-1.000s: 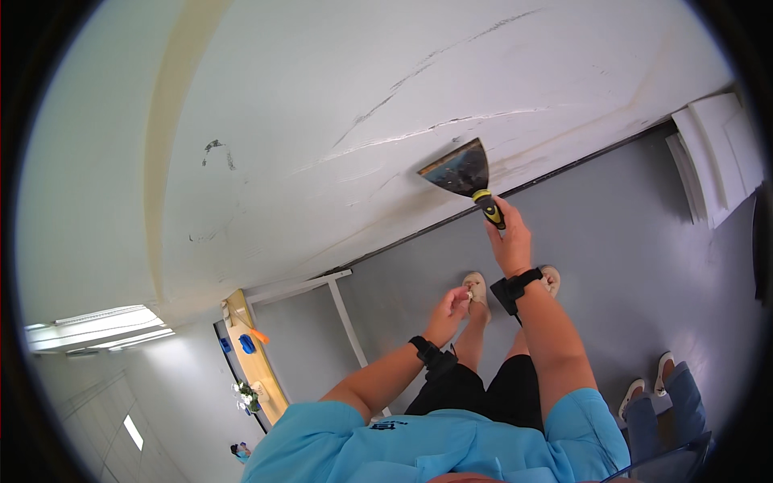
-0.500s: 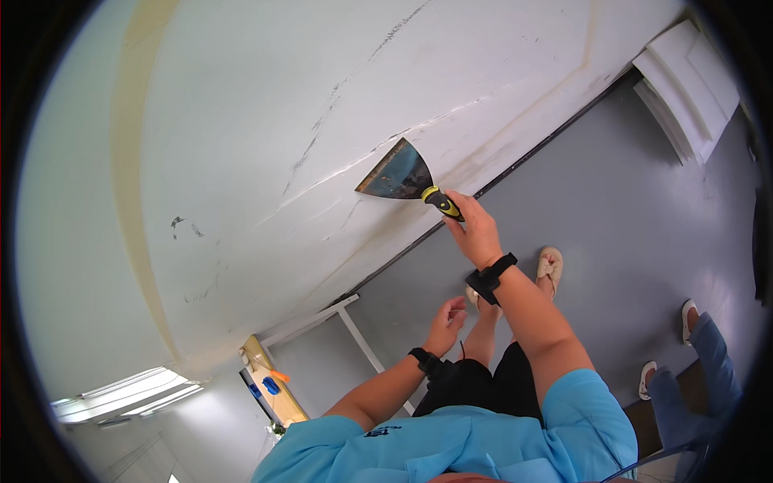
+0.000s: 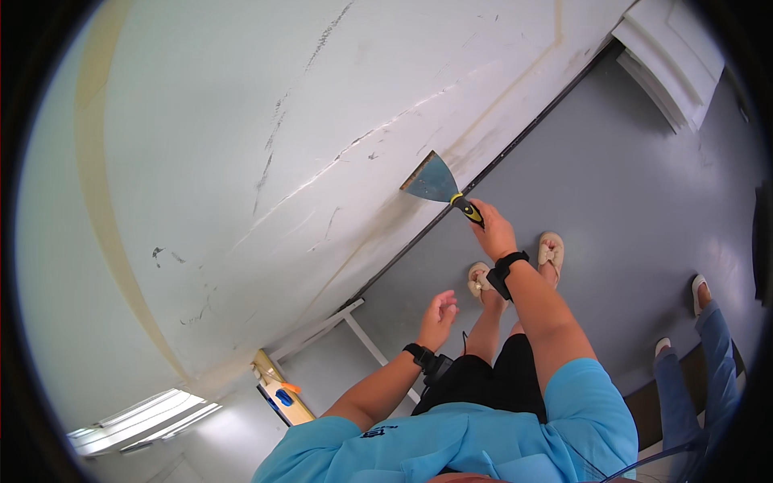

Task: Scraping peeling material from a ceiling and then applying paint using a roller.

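Note:
My right hand point(image 3: 496, 233) is wrapped round the black and yellow handle of a putty knife point(image 3: 435, 179). Its wide, stained blade points up and left in front of the lower wall; I cannot tell whether the edge touches it. My left hand point(image 3: 438, 319) holds nothing, its fingers loosely bent and apart, in front of my body. Dark scuffs and a long pale scratch point(image 3: 338, 154) run across the white wall point(image 3: 217, 145). Each of my wrists wears a black band with a small box.
A strip of yellowish tape point(image 3: 101, 185) runs down the wall at left. A wooden board point(image 3: 291, 401) with blue and orange items lies beyond a white frame point(image 3: 362, 342). White panels point(image 3: 672, 64) lean at upper right. Another person's legs point(image 3: 684, 386) stand on the grey floor point(image 3: 612, 193) at right.
My right hand and the putty knife have moved right and down, away from the long scratch toward the wall's base. The view has shifted slightly. My left hand stays much the same.

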### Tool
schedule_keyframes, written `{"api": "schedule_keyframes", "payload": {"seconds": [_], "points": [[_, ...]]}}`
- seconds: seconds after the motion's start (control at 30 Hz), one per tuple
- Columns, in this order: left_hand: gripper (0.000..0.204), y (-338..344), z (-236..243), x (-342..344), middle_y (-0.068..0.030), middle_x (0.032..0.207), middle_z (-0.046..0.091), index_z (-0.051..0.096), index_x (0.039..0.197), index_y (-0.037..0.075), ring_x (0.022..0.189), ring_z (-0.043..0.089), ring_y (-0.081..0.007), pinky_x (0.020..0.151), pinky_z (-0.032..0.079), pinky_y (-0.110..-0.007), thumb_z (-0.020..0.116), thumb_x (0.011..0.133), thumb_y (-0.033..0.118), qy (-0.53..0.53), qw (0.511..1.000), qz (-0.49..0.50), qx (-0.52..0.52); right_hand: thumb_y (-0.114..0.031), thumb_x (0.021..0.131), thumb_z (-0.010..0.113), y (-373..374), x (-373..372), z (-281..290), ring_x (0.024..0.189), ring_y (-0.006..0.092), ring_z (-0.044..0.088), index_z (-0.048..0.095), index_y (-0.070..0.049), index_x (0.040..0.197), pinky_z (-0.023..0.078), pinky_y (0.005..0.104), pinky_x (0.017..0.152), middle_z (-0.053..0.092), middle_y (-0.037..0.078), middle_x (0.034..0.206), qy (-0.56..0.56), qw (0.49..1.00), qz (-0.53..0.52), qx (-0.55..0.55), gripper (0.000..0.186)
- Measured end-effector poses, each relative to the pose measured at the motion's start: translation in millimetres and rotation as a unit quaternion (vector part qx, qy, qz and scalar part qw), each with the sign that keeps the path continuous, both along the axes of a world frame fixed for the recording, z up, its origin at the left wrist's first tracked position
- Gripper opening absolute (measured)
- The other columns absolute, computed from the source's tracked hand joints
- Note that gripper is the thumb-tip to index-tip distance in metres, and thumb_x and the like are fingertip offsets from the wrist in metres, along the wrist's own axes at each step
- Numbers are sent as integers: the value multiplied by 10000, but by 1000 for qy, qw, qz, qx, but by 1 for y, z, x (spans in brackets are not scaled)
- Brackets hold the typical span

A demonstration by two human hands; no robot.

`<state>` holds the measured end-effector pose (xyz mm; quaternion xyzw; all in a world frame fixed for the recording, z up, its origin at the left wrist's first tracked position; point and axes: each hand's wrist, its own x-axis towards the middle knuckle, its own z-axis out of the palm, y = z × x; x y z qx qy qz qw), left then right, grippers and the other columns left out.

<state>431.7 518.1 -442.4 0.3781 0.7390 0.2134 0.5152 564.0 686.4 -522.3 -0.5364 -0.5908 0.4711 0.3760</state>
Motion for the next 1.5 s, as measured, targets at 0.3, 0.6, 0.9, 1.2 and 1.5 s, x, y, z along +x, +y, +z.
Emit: {"api": "schedule_keyframes", "payload": {"seconds": [0.3, 0.6, 0.9, 1.2, 1.5], "points": [[313, -223, 247, 127, -81, 1032, 519, 428, 1174, 47, 851, 540, -125, 706, 452, -247, 458, 868, 104, -12, 996, 80, -24, -59, 734, 580, -207, 153, 217, 856, 316, 548, 440, -163, 1128, 458, 403, 707, 554, 94, 974, -102, 989, 84, -67, 431], [309, -245, 315, 142, -74, 1045, 514, 430, 1176, 54, 892, 534, -126, 719, 449, -244, 451, 872, 103, 9, 1000, 18, -17, 69, 705, 549, -182, 227, 360, 885, 332, 486, 435, -86, 1136, 416, 374, 762, 486, 141, 944, -22, 992, 17, 121, 472], [287, -254, 344, 148, -112, 993, 555, 478, 1122, 36, 891, 548, -193, 793, 433, -299, 488, 852, 132, 43, 999, 23, 23, 92, 723, 552, -160, 192, 544, 789, 233, 518, 415, -121, 1240, 448, 290, 669, 495, 116, 930, 186, 945, 26, 267, 576], [307, -268, 331, 151, -130, 1027, 525, 457, 1143, 44, 940, 532, -202, 835, 416, -311, 478, 858, 158, 78, 997, -19, -7, 93, 714, 575, -149, 162, 571, 741, 206, 515, 470, -110, 1205, 439, 276, 626, 498, 118, 921, 235, 919, 32, 316, 541], [325, -283, 326, 140, -144, 1052, 509, 449, 1146, 42, 956, 534, -221, 844, 415, -319, 474, 857, 189, 70, 997, 24, -25, 92, 704, 593, -131, 141, 572, 745, 205, 520, 494, -101, 1182, 439, 273, 618, 506, 121, 941, 260, 913, 39, 311, 525]]}}
